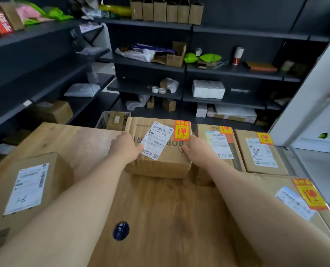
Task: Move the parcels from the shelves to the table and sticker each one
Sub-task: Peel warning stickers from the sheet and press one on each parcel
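A brown cardboard parcel [160,157] lies on the wooden table [160,218] at its far middle. It bears a white shipping label and an orange fragile sticker [182,131] at its far right corner. My left hand [126,146] grips the parcel's left side, thumb lying on the label. My right hand [196,149] grips its right side, thumb on top. Three more stickered parcels sit to the right: one [218,143] beside the held parcel, another [260,151] further right, a third [295,197] near me. At the left stands a parcel [29,189] with a white label only.
Dark shelves [150,64] run along the back and left walls, holding bags, small boxes, tape rolls and a white bundle. A crate [102,120] with a small box stands behind the table. A dark blue round object [121,230] lies on the table near me.
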### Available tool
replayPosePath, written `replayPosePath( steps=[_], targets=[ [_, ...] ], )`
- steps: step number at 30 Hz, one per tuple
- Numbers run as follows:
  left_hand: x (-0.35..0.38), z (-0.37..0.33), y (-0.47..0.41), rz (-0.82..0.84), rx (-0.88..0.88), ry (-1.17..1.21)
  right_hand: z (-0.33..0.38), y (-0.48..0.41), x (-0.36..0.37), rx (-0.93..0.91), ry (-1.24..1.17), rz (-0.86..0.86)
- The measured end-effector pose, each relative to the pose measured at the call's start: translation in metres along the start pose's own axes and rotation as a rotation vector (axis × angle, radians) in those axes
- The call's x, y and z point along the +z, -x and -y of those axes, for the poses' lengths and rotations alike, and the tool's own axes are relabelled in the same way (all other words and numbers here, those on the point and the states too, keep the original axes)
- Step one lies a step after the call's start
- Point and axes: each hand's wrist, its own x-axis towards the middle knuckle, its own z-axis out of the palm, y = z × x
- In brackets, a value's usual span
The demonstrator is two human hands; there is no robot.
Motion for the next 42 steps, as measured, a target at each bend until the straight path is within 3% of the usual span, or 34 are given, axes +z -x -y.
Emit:
replayPosePath(
  steps=[12, 17, 25, 31, 42],
  targets=[
    [0.030, -0.008, -0.040, 0.097, 0.077, -0.066, -0.001, -0.036, 0.023, 0.030, 0.306, 0.004],
    [0.015, -0.006, -0.015, -0.049, 0.224, -0.267, 0.001, -0.011, 0.011, -0.112, 0.334, -0.150],
    [-0.028, -0.001, 0.107, -0.179, 0.327, -0.460, 0.025, 0.082, -0.020, -0.258, 0.325, -0.136],
    [-0.036, 0.046, 0.237, -0.158, 0.218, -0.492, 0.044, 0.188, -0.007, -0.475, 0.342, -0.092],
    [-0.040, 0.160, 0.404, 0.012, -0.257, -0.436, 0.093, 0.323, 0.089, -0.688, 0.253, 0.149]
  ],
)
